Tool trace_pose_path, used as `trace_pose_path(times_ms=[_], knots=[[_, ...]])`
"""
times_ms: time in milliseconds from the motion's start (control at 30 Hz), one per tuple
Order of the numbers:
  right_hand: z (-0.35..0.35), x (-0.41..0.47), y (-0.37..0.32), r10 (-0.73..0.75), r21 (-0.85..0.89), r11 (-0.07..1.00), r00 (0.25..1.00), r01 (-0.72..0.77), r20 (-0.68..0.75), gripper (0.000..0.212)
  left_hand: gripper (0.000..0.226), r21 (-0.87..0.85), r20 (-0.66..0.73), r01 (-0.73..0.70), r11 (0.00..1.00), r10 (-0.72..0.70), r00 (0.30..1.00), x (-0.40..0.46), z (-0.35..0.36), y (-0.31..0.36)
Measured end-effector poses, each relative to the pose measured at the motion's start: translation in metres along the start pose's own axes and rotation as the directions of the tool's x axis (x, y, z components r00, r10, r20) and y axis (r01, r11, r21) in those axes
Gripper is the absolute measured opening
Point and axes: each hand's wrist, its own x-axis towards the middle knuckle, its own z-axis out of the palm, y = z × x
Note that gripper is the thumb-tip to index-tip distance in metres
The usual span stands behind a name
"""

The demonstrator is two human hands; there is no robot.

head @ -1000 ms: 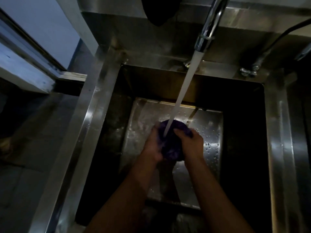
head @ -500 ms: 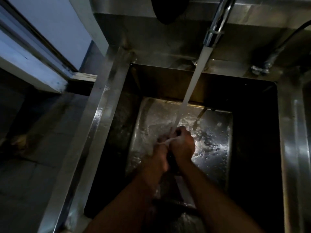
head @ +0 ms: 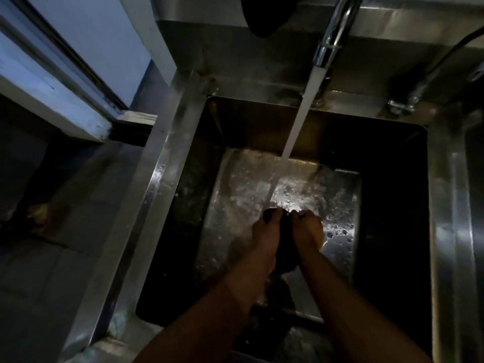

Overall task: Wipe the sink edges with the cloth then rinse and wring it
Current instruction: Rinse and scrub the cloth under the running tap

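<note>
Both my hands are down in the deep steel sink (head: 167, 163), under the running tap. A dark purple cloth (head: 286, 247) is bunched between them and hangs down between my wrists. My left hand (head: 264, 231) grips its left side and my right hand (head: 307, 233) grips its right side. The water stream (head: 296, 132) falls from the faucet spout (head: 331, 38) onto the top of the cloth at my fingertips. Most of the cloth is hidden by my hands and the dim light.
The sink's wide steel rims run along the left and the right (head: 450, 231). A second tap fitting with a dark hose (head: 400, 106) sits at the back right. A white window frame (head: 65, 106) and a tiled floor (head: 52, 258) lie to the left.
A second ago the cloth was open between my hands under the stream. My hands then pressed together on it, and now they hold it bunched, a little apart. The view shifted slightly.
</note>
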Motion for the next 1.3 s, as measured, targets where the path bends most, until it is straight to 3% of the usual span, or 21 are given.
trace_pose_path(times_ms=[133,233,300,367,467,567,667,733,800,900,1067,1200,1300], knots=[[-0.033,-0.002,0.024,-0.100,0.062,0.992,0.991,0.106,-0.093,0.022,0.019,0.153,-0.068,-0.244,0.958,0.256,0.964,0.013,-0.013,0.015],[-0.059,-0.006,0.023,-0.179,0.058,0.982,0.984,0.180,-0.016,0.029,0.031,0.214,-0.162,-0.368,0.905,0.404,0.900,0.009,-0.026,0.033],[-0.068,-0.016,0.010,-0.226,0.134,0.969,0.967,0.210,0.118,0.040,0.042,0.220,-0.206,-0.399,0.890,0.442,0.873,0.012,-0.031,0.038],[-0.079,-0.027,-0.007,-0.248,0.111,0.968,0.921,0.224,0.302,0.052,0.045,0.197,-0.235,-0.377,0.905,0.417,0.878,0.012,-0.033,0.046],[-0.089,-0.034,-0.027,-0.307,-0.118,0.905,0.819,0.409,0.485,0.051,0.040,0.080,-0.262,-0.296,0.952,0.307,0.915,0.023,-0.044,0.058],[-0.082,-0.033,-0.051,-0.437,-0.202,0.827,0.825,0.525,0.359,0.035,0.026,-0.064,-0.199,-0.189,0.980,0.173,0.965,0.030,-0.059,0.050],[-0.061,-0.040,-0.077,-0.514,-0.053,0.849,0.844,0.526,0.151,0.028,0.040,-0.041,-0.189,-0.135,0.990,0.125,0.974,0.007,-0.066,0.022],[-0.050,-0.044,-0.088,-0.468,0.129,0.880,0.882,0.458,0.061,0.025,0.041,-0.125,-0.082,-0.006,0.992,-0.005,0.997,-0.008,-0.057,0.001],[-0.046,-0.045,-0.091,-0.317,0.404,0.873,0.947,0.273,0.044,0.027,0.057,-0.163,0.054,0.066,0.984,-0.058,0.997,-0.017,-0.040,-0.007],[-0.052,-0.053,-0.084,-0.098,0.691,0.720,0.977,-0.063,0.191,0.041,0.075,-0.300,0.180,0.129,0.945,-0.076,0.981,-0.010,-0.017,0.008],[-0.052,-0.078,-0.046,-0.059,0.732,0.637,0.930,-0.244,0.362,0.043,0.067,-0.465,0.211,0.106,0.879,-0.006,0.977,0.017,-0.004,0.037],[-0.064,-0.084,-0.020,-0.091,0.779,0.554,0.909,-0.294,0.408,0.033,0.037,-0.530,0.163,0.091,0.843,-0.004,0.987,0.027,-0.011,0.033],[-0.082,-0.083,-0.011,-0.150,0.805,0.464,0.862,-0.370,0.483,0.043,0.054,-0.596,0.171,0.101,0.797,0.004,0.985,0.028,-0.012,0.038]])
